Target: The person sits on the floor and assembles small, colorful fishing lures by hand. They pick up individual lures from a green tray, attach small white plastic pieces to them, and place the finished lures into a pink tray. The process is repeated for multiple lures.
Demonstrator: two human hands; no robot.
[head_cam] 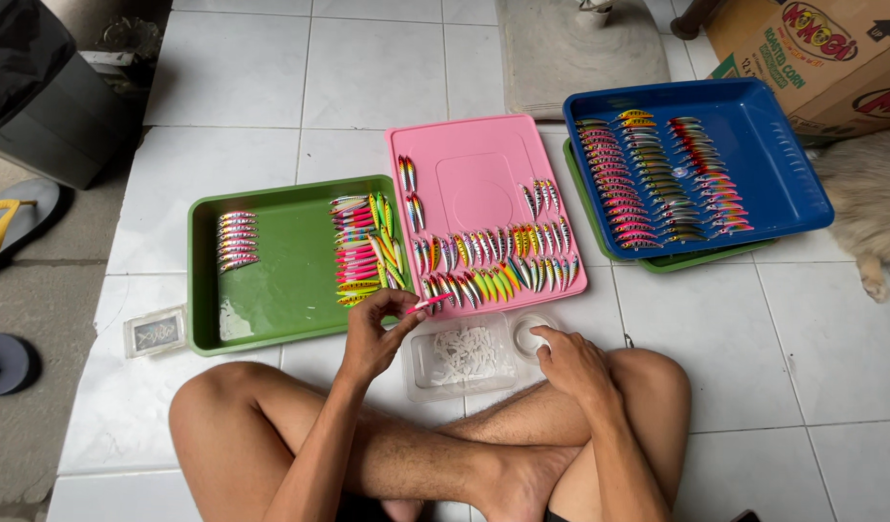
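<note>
I sit cross-legged on the white tiled floor [387, 68], both forearms reaching forward over my knees. My left hand [372, 333] is lifted just above the near edge of the green tray [280, 280], wrist bent upward, and its fingers [398, 307] are pinched closed on a small pink fishing lure [431, 303] that sticks out to the right, toward the pink tray [474, 159]. My right hand [570, 362] rests palm down on my right knee, fingers loosely curled, the tips touching a small round clear container [532, 333] at the end of the clear plastic box [459, 358] of white bits; they grip nothing that I can make out. Rows of bright lures lie on the green and pink trays just beyond my hands, and more fill the blue tray [764, 145] farther off to the right.
</note>
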